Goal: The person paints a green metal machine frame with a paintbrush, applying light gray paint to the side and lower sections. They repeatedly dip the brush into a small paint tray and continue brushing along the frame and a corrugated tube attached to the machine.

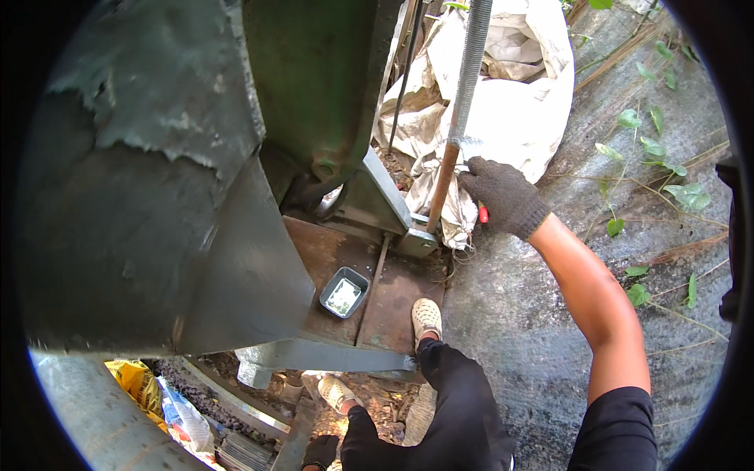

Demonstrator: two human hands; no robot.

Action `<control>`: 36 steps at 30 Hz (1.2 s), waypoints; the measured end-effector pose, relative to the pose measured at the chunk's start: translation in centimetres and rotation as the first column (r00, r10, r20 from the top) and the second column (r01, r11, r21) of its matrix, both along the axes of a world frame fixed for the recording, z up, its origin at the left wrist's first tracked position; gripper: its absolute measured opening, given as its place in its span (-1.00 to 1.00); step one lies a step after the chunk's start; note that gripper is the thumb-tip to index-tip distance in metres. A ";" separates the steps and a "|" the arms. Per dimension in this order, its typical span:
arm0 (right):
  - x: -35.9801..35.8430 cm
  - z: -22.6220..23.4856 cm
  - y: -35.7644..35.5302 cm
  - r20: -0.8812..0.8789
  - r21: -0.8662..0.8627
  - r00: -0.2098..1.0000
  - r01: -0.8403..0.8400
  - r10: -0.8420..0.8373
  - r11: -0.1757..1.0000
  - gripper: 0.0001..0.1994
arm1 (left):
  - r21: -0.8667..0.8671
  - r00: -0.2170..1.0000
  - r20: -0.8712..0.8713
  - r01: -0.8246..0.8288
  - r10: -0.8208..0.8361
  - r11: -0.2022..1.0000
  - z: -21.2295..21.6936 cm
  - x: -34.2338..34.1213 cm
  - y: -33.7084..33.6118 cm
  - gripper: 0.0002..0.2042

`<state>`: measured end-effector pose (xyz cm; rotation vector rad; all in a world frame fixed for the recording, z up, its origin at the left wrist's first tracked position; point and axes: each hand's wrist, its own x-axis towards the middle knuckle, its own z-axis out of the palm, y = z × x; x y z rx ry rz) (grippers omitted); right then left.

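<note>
1. The right hand point(503, 195), in a dark knit glove, is closed on a red-handled tool point(483, 213) and pressed against the rod point(459, 118), where its threaded grey upper part meets the rusty lower part.
2. The left hand point(320, 450), also gloved, sits at the bottom edge near a metal bar; it looks curled, but I cannot tell whether it grips anything.
3. The rod rises steeply from a bracket point(416, 239) at the corner of a rusty steel plate point(393, 298).
4. A small grey tray point(344, 292) with pale contents lies on the plate, well apart from the rod.
5. One shoe point(426, 316) rests on the plate's edge.
6. A large green machine body point(181, 157) fills the left.
7. White sacking point(518, 118) lies behind the rod, on concrete point(534, 314) with creeping leaves point(652, 149).
</note>
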<state>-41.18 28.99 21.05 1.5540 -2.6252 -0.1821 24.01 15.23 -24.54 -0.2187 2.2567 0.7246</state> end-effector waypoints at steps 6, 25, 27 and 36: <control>0.0 -0.5 -0.7 -0.137 0.022 0.984 0.118 -0.114 0.993 -0.77 | 0.109 0.968 -0.003 -0.248 0.250 0.963 -0.7 0.2 0.0 -0.86; 0.9 -2.9 -3.1 -0.012 0.008 0.989 -0.144 0.144 0.990 -0.64 | 0.120 0.984 -0.159 -0.063 0.082 0.991 -1.6 -1.2 -0.2 -0.89; 1.5 -3.4 -2.7 0.074 0.025 0.996 -0.046 0.044 0.999 -0.61 | 0.144 0.948 -0.057 -0.303 0.313 0.942 -1.7 -1.5 0.0 -0.89; -2.8 0.4 4.1 0.034 -0.310 0.979 0.202 -0.202 0.929 -0.68 | 0.183 0.956 -0.125 -0.240 0.265 0.953 -2.3 -1.8 -0.4 -0.86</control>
